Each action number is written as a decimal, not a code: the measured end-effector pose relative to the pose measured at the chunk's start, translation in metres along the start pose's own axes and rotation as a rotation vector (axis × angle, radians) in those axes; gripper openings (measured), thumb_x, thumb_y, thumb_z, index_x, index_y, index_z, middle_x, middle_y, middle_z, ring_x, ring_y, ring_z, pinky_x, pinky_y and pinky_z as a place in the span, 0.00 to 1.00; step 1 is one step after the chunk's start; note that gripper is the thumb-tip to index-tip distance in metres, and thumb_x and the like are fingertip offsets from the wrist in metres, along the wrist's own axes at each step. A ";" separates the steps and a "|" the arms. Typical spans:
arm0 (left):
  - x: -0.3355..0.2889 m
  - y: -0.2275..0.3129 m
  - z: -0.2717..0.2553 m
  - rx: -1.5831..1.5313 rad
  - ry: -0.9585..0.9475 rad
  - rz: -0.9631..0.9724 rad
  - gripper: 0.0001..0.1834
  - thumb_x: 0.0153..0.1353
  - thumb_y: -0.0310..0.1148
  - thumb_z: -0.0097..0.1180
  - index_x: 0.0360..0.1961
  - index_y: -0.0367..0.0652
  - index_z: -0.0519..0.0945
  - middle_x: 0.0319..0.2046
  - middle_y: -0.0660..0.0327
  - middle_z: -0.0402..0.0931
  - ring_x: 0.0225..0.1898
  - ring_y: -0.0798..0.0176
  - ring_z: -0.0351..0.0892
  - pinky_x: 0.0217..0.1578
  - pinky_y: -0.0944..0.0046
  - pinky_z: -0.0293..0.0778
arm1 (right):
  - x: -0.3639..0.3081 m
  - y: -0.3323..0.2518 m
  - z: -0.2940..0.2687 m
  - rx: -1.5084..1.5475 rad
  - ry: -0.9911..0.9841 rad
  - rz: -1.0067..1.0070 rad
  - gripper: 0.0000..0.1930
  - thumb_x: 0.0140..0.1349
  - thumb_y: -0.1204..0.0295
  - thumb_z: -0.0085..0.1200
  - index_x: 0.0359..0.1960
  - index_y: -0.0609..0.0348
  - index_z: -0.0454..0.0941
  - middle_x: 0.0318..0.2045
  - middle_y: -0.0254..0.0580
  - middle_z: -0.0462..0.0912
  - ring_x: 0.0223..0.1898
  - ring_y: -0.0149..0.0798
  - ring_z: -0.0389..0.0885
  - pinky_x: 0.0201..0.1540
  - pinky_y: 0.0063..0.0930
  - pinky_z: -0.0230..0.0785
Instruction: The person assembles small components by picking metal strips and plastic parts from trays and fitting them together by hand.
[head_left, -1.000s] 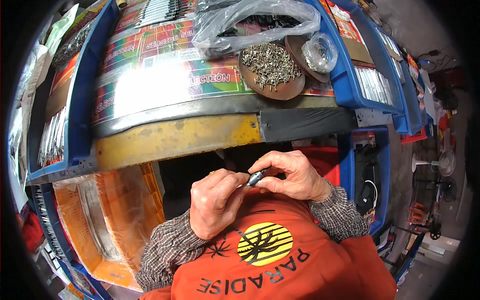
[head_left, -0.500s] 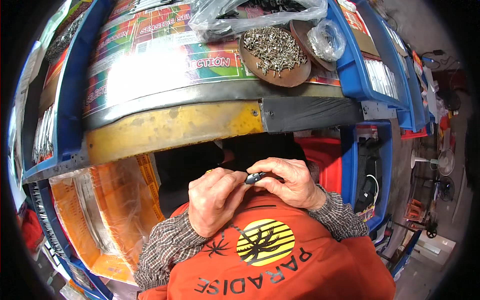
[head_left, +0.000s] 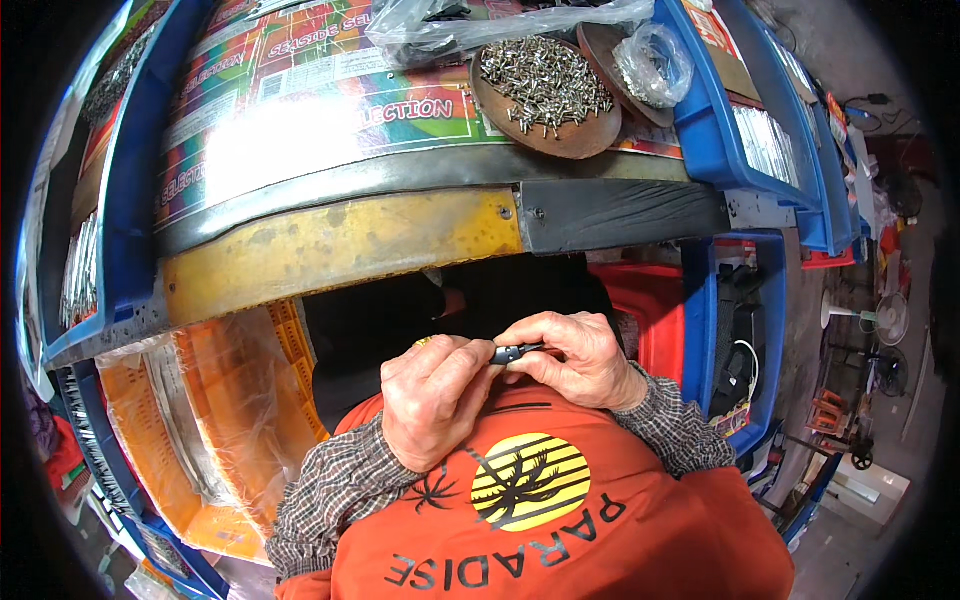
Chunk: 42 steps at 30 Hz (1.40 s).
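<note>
In front of the orange apron [head_left: 640,530], close to my body, both hands meet on one small dark grey and black part [head_left: 508,355]. The part is short and rounded, with a thin black end; its exact kind is too small to make out. My left hand [head_left: 430,395] pinches the grey end between thumb and fingers. On the other side, my right hand [head_left: 580,360] closes thumb and forefinger round the thin black end. The fingers cover much of the part.
Beyond the bench edge [head_left: 350,240], a brown dish [head_left: 490,100] holds many small metal pins or rivets. Beside it sits a second dish with a clear plastic bag [head_left: 650,65]. Blue bins [head_left: 715,130] flank the bench. An orange crate [head_left: 230,400] stands lower left.
The small part has turned slightly between my fingers, and more of its thin black end shows. Both hands stay in nearly the same place; the view has shifted a little.
</note>
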<state>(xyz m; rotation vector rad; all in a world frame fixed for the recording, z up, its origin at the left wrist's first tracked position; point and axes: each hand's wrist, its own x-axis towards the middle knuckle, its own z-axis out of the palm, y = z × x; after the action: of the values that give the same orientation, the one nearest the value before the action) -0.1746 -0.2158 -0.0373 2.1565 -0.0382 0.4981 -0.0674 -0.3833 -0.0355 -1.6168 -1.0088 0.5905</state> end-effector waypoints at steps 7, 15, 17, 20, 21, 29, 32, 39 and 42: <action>0.001 -0.002 0.000 0.015 -0.022 0.025 0.15 0.42 0.22 0.68 0.33 0.41 0.80 0.25 0.60 0.77 0.22 0.61 0.77 0.22 0.65 0.72 | -0.002 0.004 0.000 0.069 0.022 0.024 0.10 0.59 0.80 0.58 0.42 0.67 0.77 0.34 0.44 0.83 0.30 0.33 0.84 0.32 0.22 0.77; -0.001 -0.001 0.002 0.033 0.017 -0.015 0.14 0.42 0.22 0.67 0.33 0.39 0.79 0.25 0.59 0.77 0.25 0.58 0.79 0.25 0.64 0.74 | -0.001 0.005 0.004 -0.030 0.081 -0.044 0.10 0.59 0.80 0.59 0.43 0.66 0.77 0.33 0.43 0.83 0.30 0.32 0.84 0.31 0.22 0.77; -0.001 -0.001 0.002 0.029 0.016 -0.013 0.14 0.42 0.22 0.67 0.33 0.39 0.79 0.25 0.59 0.77 0.25 0.58 0.79 0.25 0.64 0.74 | -0.001 0.005 0.004 -0.034 0.088 -0.052 0.10 0.58 0.80 0.59 0.42 0.66 0.77 0.32 0.43 0.83 0.30 0.32 0.84 0.31 0.23 0.77; -0.002 0.000 0.002 0.030 0.025 -0.023 0.13 0.43 0.22 0.67 0.33 0.40 0.79 0.26 0.59 0.78 0.24 0.60 0.79 0.24 0.65 0.74 | -0.001 0.004 0.005 -0.035 0.100 -0.059 0.10 0.58 0.80 0.59 0.42 0.66 0.77 0.32 0.43 0.83 0.29 0.33 0.84 0.31 0.23 0.76; -0.002 0.001 0.002 0.034 0.035 -0.035 0.13 0.44 0.22 0.68 0.33 0.40 0.80 0.26 0.59 0.78 0.24 0.61 0.78 0.24 0.66 0.73 | -0.002 0.004 0.006 -0.057 0.107 -0.061 0.10 0.58 0.80 0.59 0.42 0.65 0.76 0.32 0.43 0.83 0.29 0.32 0.84 0.31 0.23 0.76; 0.001 -0.004 0.000 0.010 0.010 -0.010 0.13 0.44 0.21 0.67 0.33 0.40 0.80 0.26 0.59 0.78 0.23 0.61 0.78 0.23 0.65 0.73 | -0.002 0.006 0.006 -0.019 0.098 -0.036 0.10 0.58 0.80 0.59 0.42 0.65 0.76 0.32 0.42 0.83 0.29 0.32 0.84 0.31 0.23 0.77; 0.004 -0.006 -0.001 0.002 -0.002 0.008 0.13 0.44 0.22 0.67 0.33 0.41 0.80 0.25 0.60 0.78 0.23 0.61 0.78 0.23 0.65 0.72 | 0.001 0.005 0.004 0.024 0.110 -0.032 0.09 0.59 0.80 0.59 0.41 0.65 0.76 0.32 0.42 0.83 0.29 0.32 0.84 0.30 0.22 0.76; 0.016 -0.001 -0.008 0.008 0.014 0.066 0.15 0.42 0.22 0.68 0.33 0.41 0.79 0.25 0.59 0.77 0.23 0.59 0.78 0.23 0.64 0.70 | 0.014 -0.011 -0.014 -0.112 0.038 -0.075 0.13 0.55 0.79 0.62 0.42 0.65 0.78 0.34 0.43 0.83 0.30 0.38 0.84 0.32 0.26 0.75; 0.025 0.003 -0.014 0.016 0.034 0.095 0.15 0.42 0.21 0.67 0.33 0.41 0.79 0.25 0.59 0.77 0.23 0.59 0.77 0.22 0.63 0.70 | 0.027 -0.025 -0.028 -0.166 0.047 -0.133 0.14 0.53 0.79 0.63 0.42 0.65 0.78 0.32 0.44 0.83 0.29 0.39 0.83 0.31 0.27 0.75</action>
<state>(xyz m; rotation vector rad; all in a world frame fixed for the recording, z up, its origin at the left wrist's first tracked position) -0.1568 -0.2023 -0.0186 2.1687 -0.1191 0.5920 -0.0387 -0.3741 -0.0008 -1.6852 -1.1445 0.3854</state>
